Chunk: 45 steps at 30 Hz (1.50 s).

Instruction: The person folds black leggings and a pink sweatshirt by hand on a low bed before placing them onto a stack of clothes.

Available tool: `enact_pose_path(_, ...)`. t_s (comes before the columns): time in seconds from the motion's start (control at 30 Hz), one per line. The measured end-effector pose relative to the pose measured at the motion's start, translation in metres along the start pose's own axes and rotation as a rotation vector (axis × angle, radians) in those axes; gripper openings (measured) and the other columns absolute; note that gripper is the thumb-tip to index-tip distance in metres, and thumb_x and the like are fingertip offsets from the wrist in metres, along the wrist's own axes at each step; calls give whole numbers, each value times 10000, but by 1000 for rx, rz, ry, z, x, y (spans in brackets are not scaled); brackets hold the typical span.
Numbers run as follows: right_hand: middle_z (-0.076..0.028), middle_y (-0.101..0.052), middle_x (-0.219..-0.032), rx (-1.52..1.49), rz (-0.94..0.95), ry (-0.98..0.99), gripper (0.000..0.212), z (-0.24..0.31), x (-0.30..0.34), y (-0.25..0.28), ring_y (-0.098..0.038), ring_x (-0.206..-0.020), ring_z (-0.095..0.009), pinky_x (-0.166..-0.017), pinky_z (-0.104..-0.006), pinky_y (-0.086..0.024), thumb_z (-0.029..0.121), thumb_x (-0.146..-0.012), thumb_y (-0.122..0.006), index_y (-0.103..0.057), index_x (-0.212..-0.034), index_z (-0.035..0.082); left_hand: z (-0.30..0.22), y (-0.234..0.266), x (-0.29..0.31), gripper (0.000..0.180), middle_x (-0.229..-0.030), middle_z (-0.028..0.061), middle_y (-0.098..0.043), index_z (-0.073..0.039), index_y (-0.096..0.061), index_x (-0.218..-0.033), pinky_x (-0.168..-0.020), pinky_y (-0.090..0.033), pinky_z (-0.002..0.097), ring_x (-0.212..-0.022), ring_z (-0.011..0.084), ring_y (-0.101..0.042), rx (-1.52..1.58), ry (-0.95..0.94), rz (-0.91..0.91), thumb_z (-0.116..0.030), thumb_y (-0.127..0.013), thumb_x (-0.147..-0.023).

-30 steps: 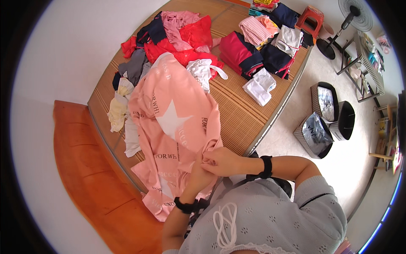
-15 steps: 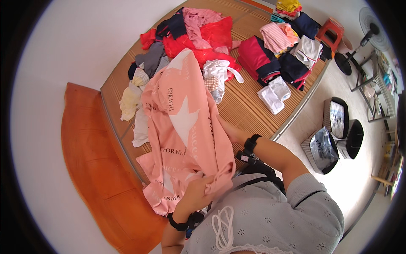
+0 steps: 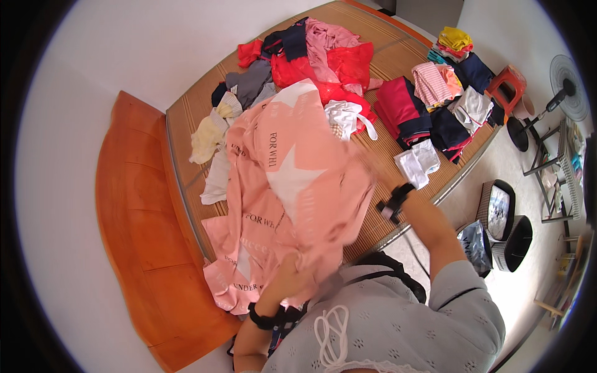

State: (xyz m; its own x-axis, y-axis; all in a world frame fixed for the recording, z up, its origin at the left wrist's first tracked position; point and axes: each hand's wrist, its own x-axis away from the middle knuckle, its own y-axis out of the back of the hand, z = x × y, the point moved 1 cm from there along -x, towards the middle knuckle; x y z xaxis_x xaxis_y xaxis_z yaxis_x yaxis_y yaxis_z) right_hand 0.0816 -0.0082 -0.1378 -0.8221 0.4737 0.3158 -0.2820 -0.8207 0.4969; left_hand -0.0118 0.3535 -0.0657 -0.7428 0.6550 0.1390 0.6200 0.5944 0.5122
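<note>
A large pink cloth [image 3: 249,193], printed with white stars and dark lettering, spreads loosely in front of me, rumpled along its lower part. My left hand [image 3: 287,281] is closed on its near edge, close to my body. At the cloth's right edge is my right hand [image 3: 374,166], smeared by motion, its fingers partly hidden by the fabric. Beyond the cloth lies a loose heap of red clothes [image 3: 348,65], with a grey garment [image 3: 249,84] to its left. White clothing [image 3: 345,115] touches the cloth's far right side, and a cream garment [image 3: 208,137] lies on its left.
The clothes lie on a brown slatted mat [image 3: 379,118] with an orange wooden headboard [image 3: 140,217] at left. Folded clothes [image 3: 404,112] stand in piles at right. Beyond are a red stool [image 3: 509,87], a standing fan [image 3: 563,93], a rack [image 3: 547,165] and dark-lined baskets [image 3: 515,248].
My right hand has moved rightward, and the cloth's right side has spread out that way. My left hand keeps its hold near my body. The whole view has shifted slightly.
</note>
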Motion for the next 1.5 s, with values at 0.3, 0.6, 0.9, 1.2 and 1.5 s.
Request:
enact_pose_path(0.3, -207, -599, -803, 286, -351, 714, 171, 83, 122, 123, -609, -698, -325, -621, -332, -482, 3, -792, -522, -583, -951, 12, -65, 39, -24, 336, -815, 76, -634, 51, -587, -1005, -618, -450, 231, -711, 84, -556, 130, 151, 315, -241, -604, -840)
enact_pose_path(0.6, -174, -634, -800, 227, 68, -370, 255, -184, 158, 57, -635, -573, -266, -429, -354, -513, 58, -751, -462, -604, -962, 38, -82, 21, -36, 369, -774, 97, -610, 27, -579, -970, -536, -467, 263, -688, 132, -605, 137, 403, 772, -304, -613, -811)
enact_pose_path(0.9, -179, -639, -803, 527, 71, -177, 168, -224, 162, 58, -624, -756, -348, -674, -416, -511, 86, -689, -518, -621, -821, 66, -96, 28, -39, 636, -826, 171, -625, -37, -546, -1063, -678, -473, 316, -721, 220, -621, -41, 224, 781, -418, -756, -600)
enact_pose_path(1.2, -125, -626, -754, 174, -592, 658, 286, 30, 202, 157, -605, -638, -190, -563, -266, -462, -77, -706, -498, -630, -947, 2, -49, 50, -31, 605, -853, 167, -604, -73, -485, -1081, -671, -473, 404, -788, 356, -599, -675, 485, 148, -271, -753, -576)
enact_pose_path(1.5, -167, -618, -718, 276, -474, 274, 191, -94, 191, 187, -621, -640, -238, -598, -298, -476, -22, -725, -489, -630, -854, -20, 5, 34, -5, 369, -893, 107, -566, -66, -535, -970, -800, -425, 417, -913, 314, -533, -923, 39, -423, -139, -664, -632)
